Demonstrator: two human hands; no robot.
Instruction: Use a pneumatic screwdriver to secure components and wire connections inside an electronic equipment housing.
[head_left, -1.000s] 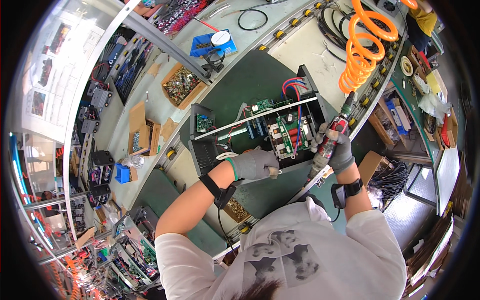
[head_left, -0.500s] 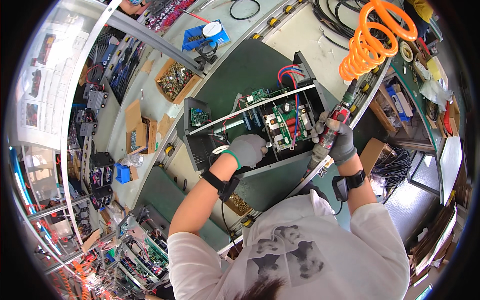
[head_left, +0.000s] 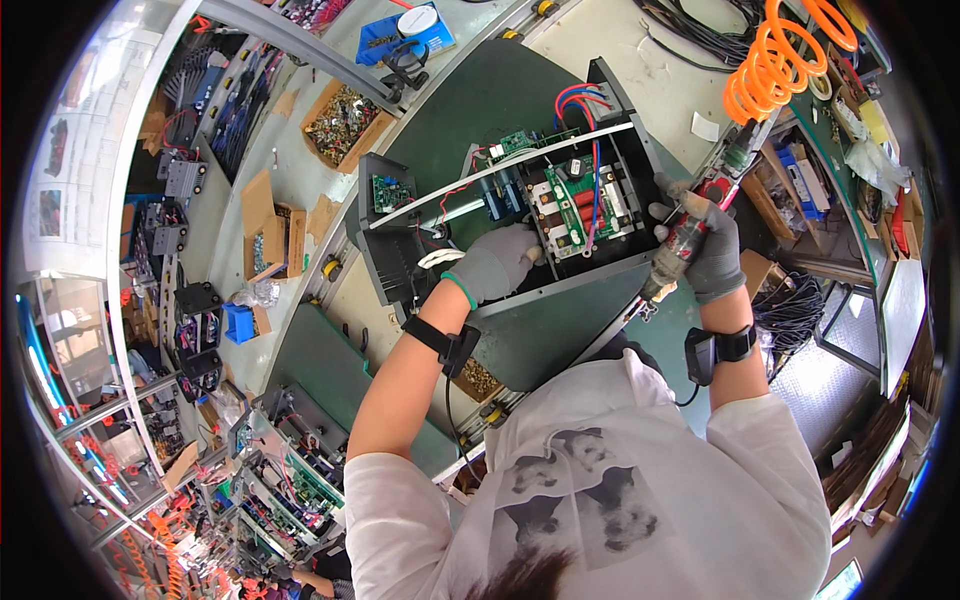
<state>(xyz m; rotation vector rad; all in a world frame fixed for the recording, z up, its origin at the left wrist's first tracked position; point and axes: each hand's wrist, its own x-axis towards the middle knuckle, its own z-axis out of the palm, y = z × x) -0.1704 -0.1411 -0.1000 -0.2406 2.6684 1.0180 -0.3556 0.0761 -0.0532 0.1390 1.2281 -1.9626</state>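
A black metal case (head_left: 560,297) lies with its top off, a pale bar running across it. Inside sits a green circuit board (head_left: 575,205) with red parts, and red and blue wires (head_left: 597,150) arch over it. My left hand (head_left: 495,265), in a grey glove, reaches into the case beside the board's left edge. Its fingers are bent together at the tips; whatever they pinch is too small to make out. My right hand (head_left: 716,255), also gloved, grips a red and grey power screwdriver (head_left: 682,240) just right of the case, its nose pointing down toward me.
An orange coiled hose (head_left: 770,75) hangs at the upper right. To the left stand a cardboard box of screws (head_left: 345,125), an opened carton (head_left: 270,230) and a small blue bin (head_left: 238,323). Black cables (head_left: 700,35) lie beyond the case. A dark green board (head_left: 330,350) lies at the near left.
My right hand has carried the screwdriver to the right, away from the case. My left hand has slid a little farther into the case, beside the board. The whole view has shifted slightly.
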